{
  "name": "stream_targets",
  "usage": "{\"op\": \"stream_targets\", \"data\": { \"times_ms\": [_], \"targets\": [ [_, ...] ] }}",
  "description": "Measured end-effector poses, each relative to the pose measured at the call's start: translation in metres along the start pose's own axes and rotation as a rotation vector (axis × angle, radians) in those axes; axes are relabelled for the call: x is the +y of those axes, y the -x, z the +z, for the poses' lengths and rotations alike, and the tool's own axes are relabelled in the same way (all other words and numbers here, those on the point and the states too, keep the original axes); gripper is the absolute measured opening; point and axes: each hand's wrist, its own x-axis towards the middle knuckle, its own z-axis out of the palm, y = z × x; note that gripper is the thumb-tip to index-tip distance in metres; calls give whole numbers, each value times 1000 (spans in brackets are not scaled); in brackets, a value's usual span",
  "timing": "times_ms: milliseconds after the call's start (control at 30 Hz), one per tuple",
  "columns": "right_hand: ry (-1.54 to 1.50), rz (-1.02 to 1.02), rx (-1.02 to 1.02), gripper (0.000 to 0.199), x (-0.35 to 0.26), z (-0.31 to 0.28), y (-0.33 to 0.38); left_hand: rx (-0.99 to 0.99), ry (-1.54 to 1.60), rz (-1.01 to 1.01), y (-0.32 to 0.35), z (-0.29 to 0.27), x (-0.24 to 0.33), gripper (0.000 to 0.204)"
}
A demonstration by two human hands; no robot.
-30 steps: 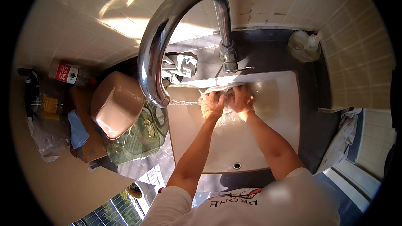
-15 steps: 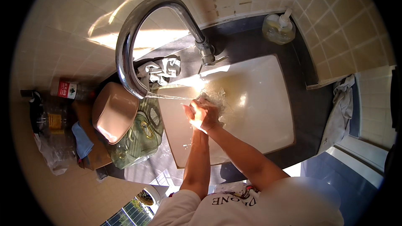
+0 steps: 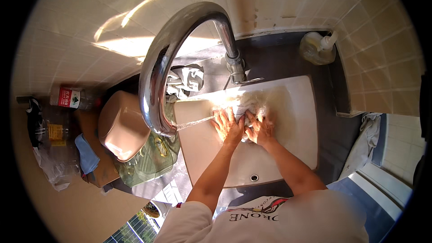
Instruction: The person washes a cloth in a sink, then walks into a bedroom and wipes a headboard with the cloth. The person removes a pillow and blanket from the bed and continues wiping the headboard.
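Observation:
In the white sink (image 3: 292, 153), a wet, whitish cloth (image 3: 245, 107) lies bunched under both hands, among splashing cloudy water. My left hand (image 3: 228, 127) rests on its left side with the fingers spread. Beside it, my right hand (image 3: 261, 129) presses on the cloth's right part, its fingers also stretched apart. The two thumbs are close together. Water (image 3: 194, 122) runs from the tall curved chrome faucet (image 3: 150, 81) toward my left hand. Part of the cloth is hidden beneath the palms and lost in glare.
Left of the sink stand a pinkish-tan basin (image 3: 123, 126), a green transparent container (image 3: 148, 166) and a red-labelled bottle (image 3: 72, 97). A grey-white cloth (image 3: 186, 81) lies behind the faucet. A pump bottle (image 3: 317, 49) occupies the back right corner; another cloth (image 3: 364, 141) hangs at right.
My hands have parted from being clasped together and now lie spread on the cloth, slightly further right. The view has shifted, and the sink's drain hole shows at the near side.

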Motion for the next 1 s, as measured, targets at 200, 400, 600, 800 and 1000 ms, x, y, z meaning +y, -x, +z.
{"op": "stream_targets", "data": {
  "times_ms": [200, 400, 600, 800, 1000],
  "targets": [
    [-336, -29, 192, 52, 12, 27, -62, -565, 963, -52, -46, 42, -5, 55],
    [54, -250, 317, 36, 6, -3, -86, -152, 98, -76, -59, -17, 9, 55],
    [-837, -3, 119, 41, -95, -61, -6, -892, 2278, -212, -44, -45, -48, 49],
    [-504, -152, 549, 19, -138, -54, 30, -1071, 2477, -424, -3, -63, -31, 45],
    [-635, -34, 871, 15, -120, -29, -34, -378, 2014, -481, -13, -67, -15, 39]
  ]
}}
